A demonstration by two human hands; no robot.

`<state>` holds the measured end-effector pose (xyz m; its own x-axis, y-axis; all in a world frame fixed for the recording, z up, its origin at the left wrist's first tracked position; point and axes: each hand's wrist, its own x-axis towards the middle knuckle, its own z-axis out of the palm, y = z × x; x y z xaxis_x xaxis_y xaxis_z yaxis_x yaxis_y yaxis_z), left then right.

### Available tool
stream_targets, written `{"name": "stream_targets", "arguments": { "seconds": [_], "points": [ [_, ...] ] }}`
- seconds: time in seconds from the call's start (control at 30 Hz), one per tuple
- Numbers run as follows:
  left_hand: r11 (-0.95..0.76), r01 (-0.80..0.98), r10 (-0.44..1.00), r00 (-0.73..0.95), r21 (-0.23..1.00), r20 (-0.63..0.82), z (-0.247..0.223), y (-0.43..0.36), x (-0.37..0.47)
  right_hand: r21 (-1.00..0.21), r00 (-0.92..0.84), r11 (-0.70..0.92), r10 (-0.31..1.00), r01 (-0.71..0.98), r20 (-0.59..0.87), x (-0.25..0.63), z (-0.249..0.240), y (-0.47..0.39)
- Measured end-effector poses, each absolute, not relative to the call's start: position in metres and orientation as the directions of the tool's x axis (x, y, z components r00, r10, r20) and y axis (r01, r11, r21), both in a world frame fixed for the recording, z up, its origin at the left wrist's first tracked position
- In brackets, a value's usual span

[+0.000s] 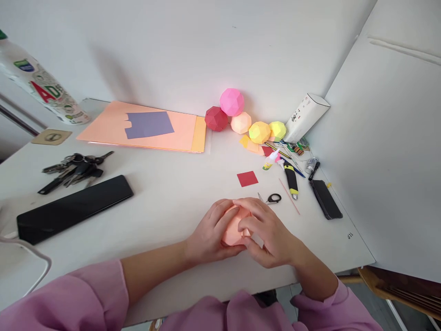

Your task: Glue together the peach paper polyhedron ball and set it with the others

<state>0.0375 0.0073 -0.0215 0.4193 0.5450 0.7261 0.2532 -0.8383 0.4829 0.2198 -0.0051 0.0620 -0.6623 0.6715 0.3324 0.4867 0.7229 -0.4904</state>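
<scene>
Between my two hands sits a peach faceted paper ball (234, 228), close to the front of the table. My left hand (212, 232) wraps its left side, the thumb along the bottom. On the right, my right hand (267, 232) curls its fingers over the top and pinches near a small flap at the ball's right side. My fingers hide part of the ball. Just beyond the hands lie small scissors (274, 198) with black handles and a red paper square (247, 178). A thin pink strip (289, 196) lies to the right.
Finished-looking paper balls, including a pink one (232, 102), rest along the wall. Peach paper sheets (155, 133) lie left of them. Nearby are a glue bottle (271, 159), a utility knife (291, 178), keys (74, 170), a black slab (76, 207), a phone (325, 199) and a spray bottle (41, 82).
</scene>
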Motion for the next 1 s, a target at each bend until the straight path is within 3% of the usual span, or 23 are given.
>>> {"name": "stream_targets", "arguments": {
  "seconds": [0.27,0.43,0.57,0.73,1.0],
  "points": [
    [-0.839,0.208,0.537,0.468,0.503,0.702,-0.024,0.01,0.034,-0.635,-0.77,0.613,0.637,0.471,0.043,0.231,0.088,0.011],
    [-0.769,0.134,0.587,0.537,0.625,0.606,-0.023,0.013,0.029,-0.605,-0.789,0.625,0.614,0.494,-0.01,0.236,0.092,0.021],
    [-0.697,0.009,0.584,0.586,0.717,0.561,-0.026,0.019,0.026,-0.682,-0.805,0.563,0.59,0.467,-0.064,0.243,0.087,0.031],
    [-0.638,-0.045,0.593,0.608,0.768,0.528,-0.03,0.022,0.025,-0.772,-0.784,0.462,0.616,0.437,-0.076,0.248,0.079,0.036],
    [-0.629,-0.04,0.591,0.625,0.777,0.51,-0.031,0.02,0.025,-0.796,-0.782,0.48,0.623,0.369,0.013,0.247,0.068,0.031]
  ]
}}
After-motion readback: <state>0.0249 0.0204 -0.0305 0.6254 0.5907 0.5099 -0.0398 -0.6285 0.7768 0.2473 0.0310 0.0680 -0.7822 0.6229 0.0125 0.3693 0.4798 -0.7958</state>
